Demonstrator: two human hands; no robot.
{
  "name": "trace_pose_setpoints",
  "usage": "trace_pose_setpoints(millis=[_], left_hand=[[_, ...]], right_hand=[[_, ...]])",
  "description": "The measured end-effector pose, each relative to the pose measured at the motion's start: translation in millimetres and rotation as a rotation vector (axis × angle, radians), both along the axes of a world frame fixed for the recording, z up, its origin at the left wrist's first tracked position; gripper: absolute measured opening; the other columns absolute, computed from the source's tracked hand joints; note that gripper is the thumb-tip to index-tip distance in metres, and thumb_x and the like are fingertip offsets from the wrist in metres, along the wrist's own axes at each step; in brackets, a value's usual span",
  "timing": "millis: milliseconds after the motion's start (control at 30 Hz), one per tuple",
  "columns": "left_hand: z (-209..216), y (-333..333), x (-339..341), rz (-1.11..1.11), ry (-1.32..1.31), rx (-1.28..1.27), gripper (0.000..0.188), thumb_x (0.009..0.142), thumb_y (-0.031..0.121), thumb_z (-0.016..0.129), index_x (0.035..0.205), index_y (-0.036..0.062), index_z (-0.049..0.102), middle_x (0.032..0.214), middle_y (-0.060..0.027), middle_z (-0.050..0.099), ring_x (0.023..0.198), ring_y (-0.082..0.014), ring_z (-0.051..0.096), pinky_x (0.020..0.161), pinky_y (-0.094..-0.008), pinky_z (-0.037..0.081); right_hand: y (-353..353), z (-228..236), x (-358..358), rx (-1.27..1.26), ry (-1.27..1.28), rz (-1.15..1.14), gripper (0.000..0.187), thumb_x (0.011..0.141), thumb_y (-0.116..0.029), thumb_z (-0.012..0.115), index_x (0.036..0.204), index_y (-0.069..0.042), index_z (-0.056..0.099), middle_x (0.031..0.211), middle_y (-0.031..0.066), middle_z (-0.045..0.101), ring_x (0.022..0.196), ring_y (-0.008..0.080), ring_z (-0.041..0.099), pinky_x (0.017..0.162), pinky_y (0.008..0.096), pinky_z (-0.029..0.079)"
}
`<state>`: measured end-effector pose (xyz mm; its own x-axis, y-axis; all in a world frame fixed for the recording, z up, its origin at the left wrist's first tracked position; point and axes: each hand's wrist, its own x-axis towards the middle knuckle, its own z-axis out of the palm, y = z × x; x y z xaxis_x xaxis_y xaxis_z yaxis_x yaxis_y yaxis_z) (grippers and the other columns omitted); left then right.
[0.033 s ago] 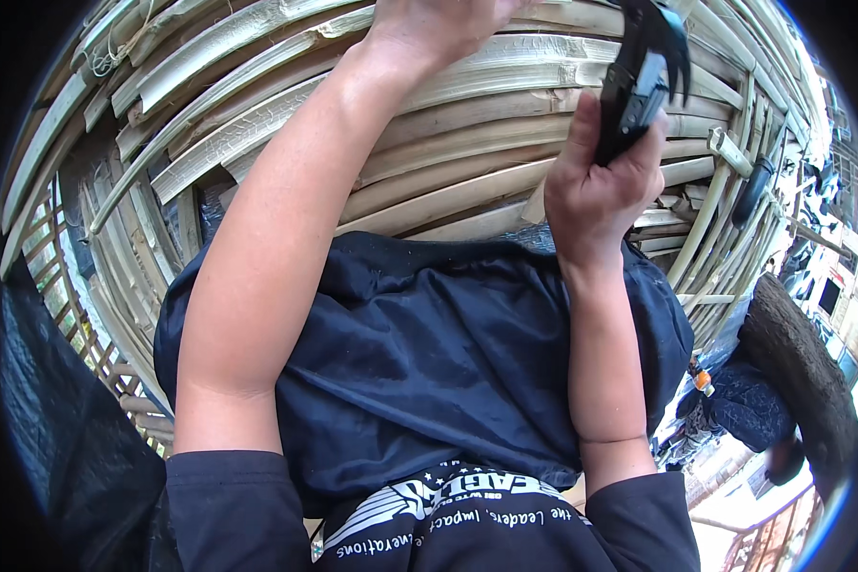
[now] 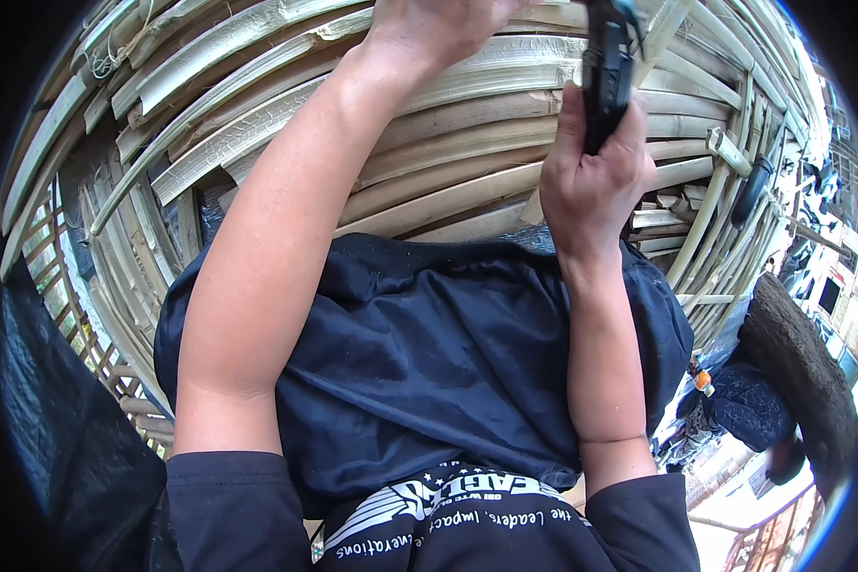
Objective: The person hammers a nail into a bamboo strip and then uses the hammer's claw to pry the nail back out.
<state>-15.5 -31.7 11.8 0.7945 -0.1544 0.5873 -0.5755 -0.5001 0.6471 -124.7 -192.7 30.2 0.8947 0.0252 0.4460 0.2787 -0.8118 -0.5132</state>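
Gripping a black, elongated tool (image 2: 607, 91), the right hand (image 2: 596, 186) braced its thumb alongside, probably for control; left hand (image 2: 434, 29), over pale split-bamboo strips (image 2: 486, 124), was cropped, grip indeterminable

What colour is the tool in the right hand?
The tool looks mostly black, best seen in the head view.

From here I see a black shirt (image 2: 505, 548) with short sleeves (image 2: 227, 505), white starred print (image 2: 453, 500), dark blue legwear (image 2: 429, 362).

From here, I count two bare hands (image 2: 434, 33) (image 2: 596, 186), one black tool (image 2: 608, 81), one thick log (image 2: 801, 348), and over ten bamboo strips (image 2: 467, 181).
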Motion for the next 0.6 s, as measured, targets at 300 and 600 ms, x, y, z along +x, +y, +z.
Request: trace_pose_setpoints(millis=[300, 600], left_hand=[[-5, -2, -4, 0.054, -0.055, 0.094, 0.018, 0.085, 0.013, 0.080, 0.075, 0.0038, 0.067, 0.079, -0.0068, 0.067, 0.078, -0.0208, 0.063, 0.072, -0.0373, 0.054], [-2, 0, -4, 0.033, -0.035, 0.112, 0.018, 0.086, 0.014, 0.078, 0.079, 0.0020, 0.067, 0.081, -0.0080, 0.065, 0.080, -0.0241, 0.062, 0.073, -0.0396, 0.052]], right_hand=[[-3, 4, 8, 0.052, 0.015, -0.016, 0.022, 0.100, -0.015, 0.068, 0.113, -0.001, 0.058, 0.074, 0.0146, 0.066, 0.062, 0.0310, 0.069, 0.058, 0.0391, 0.051], [0, -6, 7, 0.055, 0.083, 0.015, 0.020, 0.100, -0.015, 0.066, 0.109, 0.000, 0.057, 0.074, 0.0208, 0.068, 0.070, 0.0413, 0.071, 0.061, 0.0457, 0.052]])
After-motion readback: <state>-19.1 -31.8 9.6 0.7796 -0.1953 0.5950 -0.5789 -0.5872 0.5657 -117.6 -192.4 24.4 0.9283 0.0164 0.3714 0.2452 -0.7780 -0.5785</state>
